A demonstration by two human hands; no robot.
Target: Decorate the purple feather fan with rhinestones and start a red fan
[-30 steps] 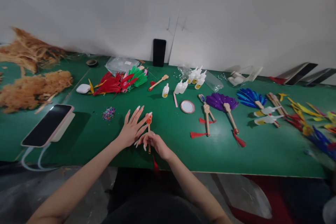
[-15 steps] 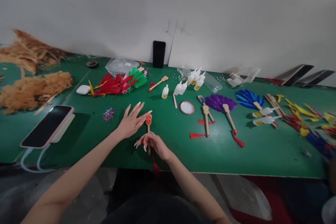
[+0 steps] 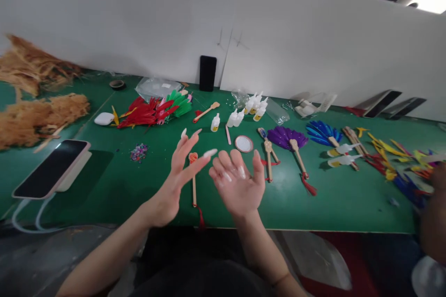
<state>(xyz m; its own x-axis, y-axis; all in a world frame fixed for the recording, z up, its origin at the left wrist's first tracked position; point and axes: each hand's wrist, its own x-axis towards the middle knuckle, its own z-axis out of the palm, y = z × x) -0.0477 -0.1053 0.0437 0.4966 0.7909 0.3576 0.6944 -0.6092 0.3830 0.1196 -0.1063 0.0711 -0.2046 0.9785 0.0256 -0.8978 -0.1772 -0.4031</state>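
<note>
My left hand (image 3: 174,181) and my right hand (image 3: 239,183) are both raised above the green table (image 3: 313,209), fingers spread, holding nothing. Between them a wooden fan stick (image 3: 193,181) with an orange patch at its top and a red tassel at its bottom lies flat on the table near the front edge. The left hand's fingers hover just beside the stick's top. The right palm faces me.
Red and green feathers (image 3: 153,109), glue bottles (image 3: 244,111), a round lid (image 3: 244,144), purple (image 3: 285,137) and blue (image 3: 320,131) feather fans lie behind. A phone on a charger (image 3: 52,169) sits left, straw-coloured feather piles (image 3: 38,116) far left. Another person's arm (image 3: 432,222) shows at right.
My right hand let go of the stick and lifted with fingers spread. My left hand rose off the table too. The stick now lies on the table.
</note>
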